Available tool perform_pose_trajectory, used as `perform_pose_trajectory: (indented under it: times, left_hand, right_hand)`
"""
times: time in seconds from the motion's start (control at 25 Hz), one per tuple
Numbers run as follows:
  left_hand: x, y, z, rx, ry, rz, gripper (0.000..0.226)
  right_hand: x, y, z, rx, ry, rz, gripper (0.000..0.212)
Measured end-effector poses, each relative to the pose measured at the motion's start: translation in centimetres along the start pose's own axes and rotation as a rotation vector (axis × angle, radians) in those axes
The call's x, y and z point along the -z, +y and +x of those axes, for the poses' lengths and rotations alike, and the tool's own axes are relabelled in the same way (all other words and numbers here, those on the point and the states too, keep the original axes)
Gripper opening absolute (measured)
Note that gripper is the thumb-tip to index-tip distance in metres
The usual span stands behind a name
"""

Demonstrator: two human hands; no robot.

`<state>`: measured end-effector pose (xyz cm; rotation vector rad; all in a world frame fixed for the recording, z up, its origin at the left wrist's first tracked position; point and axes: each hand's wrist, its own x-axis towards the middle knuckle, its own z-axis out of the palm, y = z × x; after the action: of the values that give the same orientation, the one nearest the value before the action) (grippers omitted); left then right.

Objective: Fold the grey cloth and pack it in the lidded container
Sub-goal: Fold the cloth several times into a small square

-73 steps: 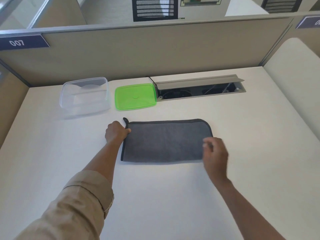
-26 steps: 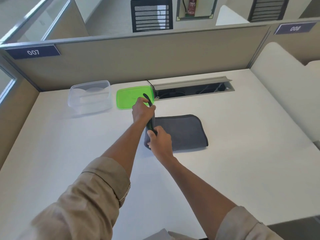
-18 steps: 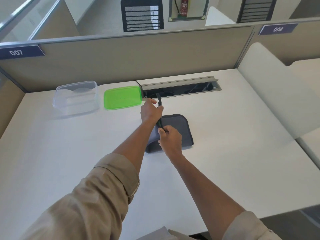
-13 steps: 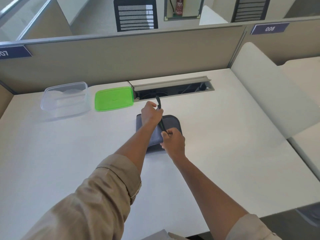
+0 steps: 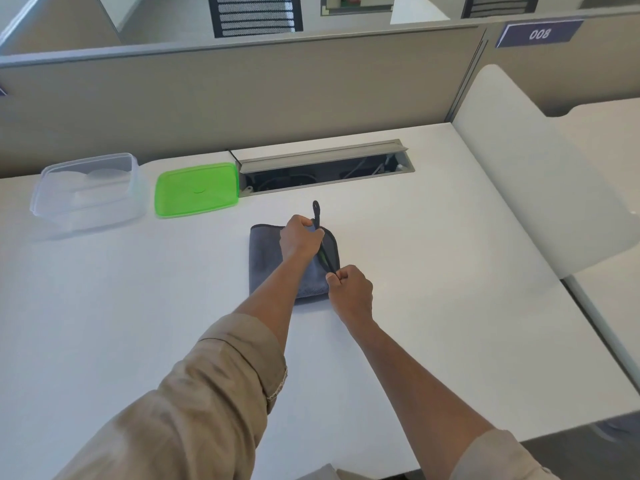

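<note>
1. Broadly, a white desk fills most of the view, closed off at the back by a beige partition that carries a blue plate reading 008.
2. Set into the far part of the desk is a long cable trough with its grey flap raised.
3. At the far left stands a clear plastic container, open on top and upright.
4. Just beside it on the right, a green lid lies flat on the desk, apart from the container and close to the left end of the trough.
5. Near the middle of the desk, well apart from the container, lies the grey cloth, folded into a small rectangle with a black trimmed edge along its right side.
6. Both forearms reach out from rolled tan sleeves to the cloth.
7. The left hand has its grip closed on the far right corner of the cloth, where a small black hanging loop sticks up above the fingers.
8. The right hand has its grip pinched on the black edge at the near right corner.
</note>
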<state>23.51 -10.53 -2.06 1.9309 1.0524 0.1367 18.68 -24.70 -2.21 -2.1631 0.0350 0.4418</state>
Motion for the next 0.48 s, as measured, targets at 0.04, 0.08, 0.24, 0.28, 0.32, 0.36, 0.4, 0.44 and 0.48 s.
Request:
perform_pose_trajectory:
  times: [0.04, 0.08, 0.24, 0.28, 0.32, 0.36, 0.4, 0.44, 0.48]
  left_hand:
    - [-0.3, 0.0, 0.0, -0.003, 0.001, 0.001, 0.028]
    - [-0.6, 0.0, 0.0, -0.008, 0.0, -0.003, 0.029]
    - [-1.1, -0.3, -0.3, -0.031, -0.163, 0.041, 0.015]
    - [-1.1, -0.4, -0.4, -0.05, -0.212, 0.064, 0.01]
    - [-1.0, -0.5, -0.5, -0.067, -0.245, 0.076, 0.01]
    - [-0.9, -0.6, -0.6, -0.083, -0.275, 0.072, 0.01]
    - [-0.7, -0.8, -0.9, -0.098, -0.31, 0.057, 0.009]
    - [-0.4, -0.9, -1.1, -0.114, -0.347, 0.04, 0.013]
    - [-0.1, -1.2, -1.3, -0.133, -0.379, 0.032, 0.023]
  right_hand:
    - [0.1, 0.3, 0.2, -0.001, 0.0, -0.013, 0.013]
    - [0.2, 0.6, 0.4, -0.002, 0.001, -0.027, 0.013]
    - [0.3, 1.4, 0.4, 0.008, 0.024, -0.121, 0.013]
    - [0.3, 1.6, 0.4, 0.009, 0.031, -0.152, 0.014]
    - [0.3, 1.8, 0.3, 0.011, 0.034, -0.178, 0.016]
    - [0.3, 2.1, 0.2, 0.015, 0.033, -0.198, 0.018]
    - [0.3, 2.3, 0.1, 0.021, 0.03, -0.212, 0.02]
    - [0.3, 2.5, 0.0, 0.028, 0.025, -0.22, 0.022]
    - [0.4, 2.6, 0.0, 0.036, 0.021, -0.223, 0.024]
